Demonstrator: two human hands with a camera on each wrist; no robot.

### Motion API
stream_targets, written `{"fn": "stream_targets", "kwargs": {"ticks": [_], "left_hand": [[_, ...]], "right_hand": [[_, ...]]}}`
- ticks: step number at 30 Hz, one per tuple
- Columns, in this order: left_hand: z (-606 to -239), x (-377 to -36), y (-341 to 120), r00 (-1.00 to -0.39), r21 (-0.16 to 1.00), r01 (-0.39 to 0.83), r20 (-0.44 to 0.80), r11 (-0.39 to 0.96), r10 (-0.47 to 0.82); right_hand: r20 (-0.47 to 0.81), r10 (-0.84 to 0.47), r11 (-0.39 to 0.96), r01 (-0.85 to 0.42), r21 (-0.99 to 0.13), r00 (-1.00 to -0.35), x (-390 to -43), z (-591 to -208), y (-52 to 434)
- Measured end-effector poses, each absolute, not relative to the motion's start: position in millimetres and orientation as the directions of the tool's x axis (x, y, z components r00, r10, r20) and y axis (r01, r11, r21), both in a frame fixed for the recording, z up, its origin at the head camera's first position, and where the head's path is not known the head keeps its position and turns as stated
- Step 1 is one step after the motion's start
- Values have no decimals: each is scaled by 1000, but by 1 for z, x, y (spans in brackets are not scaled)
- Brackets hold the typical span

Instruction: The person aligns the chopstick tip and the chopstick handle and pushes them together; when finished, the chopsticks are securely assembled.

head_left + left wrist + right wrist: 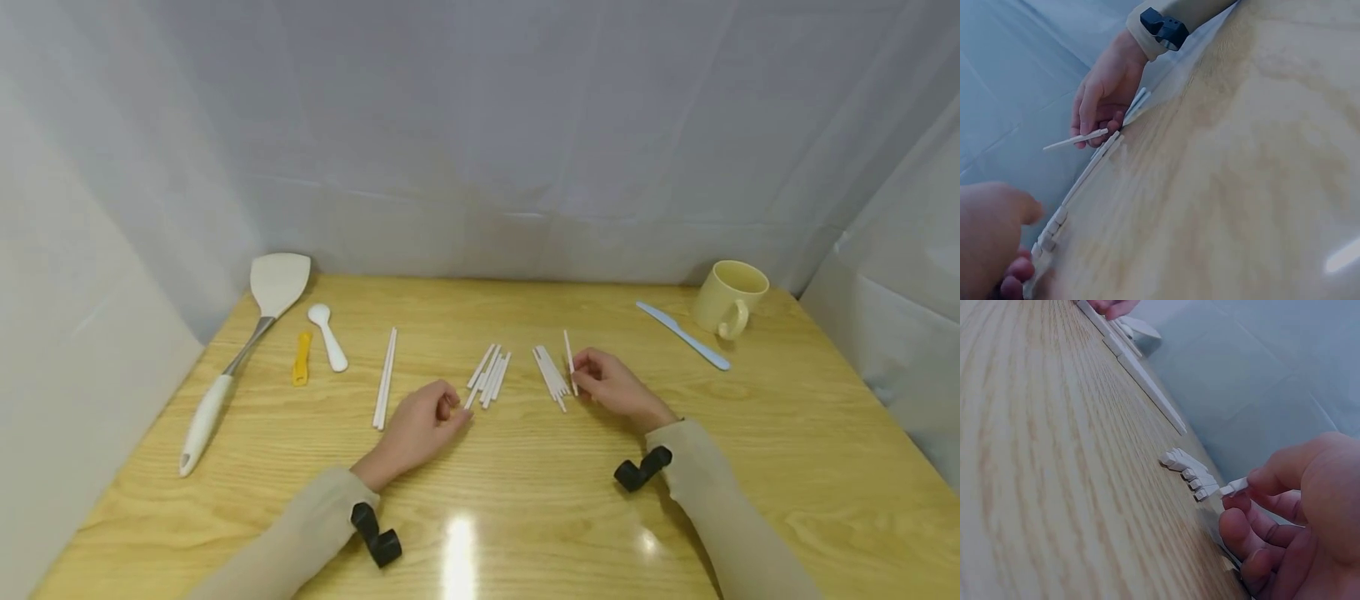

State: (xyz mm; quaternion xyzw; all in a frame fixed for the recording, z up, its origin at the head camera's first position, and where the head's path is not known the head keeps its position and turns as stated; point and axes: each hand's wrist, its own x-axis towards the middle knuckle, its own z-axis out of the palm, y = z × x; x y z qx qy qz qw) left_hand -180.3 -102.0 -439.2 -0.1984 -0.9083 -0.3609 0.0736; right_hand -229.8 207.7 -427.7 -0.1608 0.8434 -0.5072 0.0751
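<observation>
"White sticks (492, 379) in two bunches: which step is in hand?"

"Handling single sticks, I'd judge. The right hand (615, 387) pinches one stick (569, 354), just beside the right bunch (551, 372), around the middle of the tabletop (540, 508) between its left and right edges."

"And the left hand (420, 425)?"

"It's at the near end of the left bunch, its fingertips by one stick's tip. I can't tell whether they pinch it."

"What does the next move call for?"

"A light hold, I'd say. The bunched sticks lie close together, so a nudge could scatter them. The long pair of sticks (386, 379), just beside the left hand toward the left edge, could get knocked too."

"Any brands or writing?"

"None I can read. The yellow mug (716, 300) near the far right corner, the blue knife (681, 334) beside it and the spatula (251, 341) along the left edge look plain. The yellow strip (301, 358) toward the far left corner is too small to judge."
</observation>
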Motion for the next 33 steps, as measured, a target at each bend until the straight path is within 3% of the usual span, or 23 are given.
{"fn": "stream_targets", "kwargs": {"ticks": [8, 21, 26, 33], "left_hand": [[-434, -181, -93, -946, 554, 320, 222, 769, 234], [-436, -186, -93, -941, 572, 331, 257, 751, 218], [-437, -186, -94, -942, 631, 327, 271, 703, 195], [-440, -187, -89, -916, 744, 400, 337, 535, 216]], "right_hand": [[42, -369, 418, -206, -885, -928, -230, -432, 207], [48, -367, 447, -222, -866, -929, -231, -428, 208], [86, -338, 438, -238, -867, -937, -232, -429, 208], [125, -275, 375, -226, -899, -953, -231, -424, 202]]}}
